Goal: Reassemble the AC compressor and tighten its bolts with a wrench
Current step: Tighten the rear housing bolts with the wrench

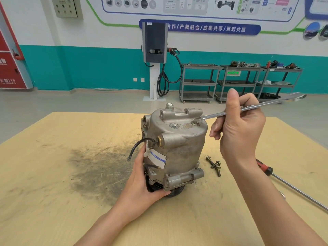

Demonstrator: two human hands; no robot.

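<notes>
Compressor (175, 150), a grey cast-metal AC unit, stands upright on its pulley end at the centre of a scuffed wooden table (53, 174). On its top face, toward two o'clock, a bolt (195, 122) sits in the housing with the head of a wrench (248, 108) seated on it; the long steel handle runs away toward three o'clock. Right hand (239, 128) holds the handle partway along, fingers curled round it and thumb pointing up. Left hand (147, 178) grips the compressor's lower body at eight o'clock, thumb hooked under the black pulley, bracing it. Two loose bolts (214, 165) lie on the table just beside the base at four o'clock, so more fastening likely remains. To tighten well, the wrench head should probably stay flat and fully seated on the bolt while the left hand resists the turning force, since the tall unit could twist or tip. A red-handled screwdriver (291, 187) lies farther out at four o'clock. Metal trolleys (239, 82) stand along the far wall at one o'clock.
</notes>
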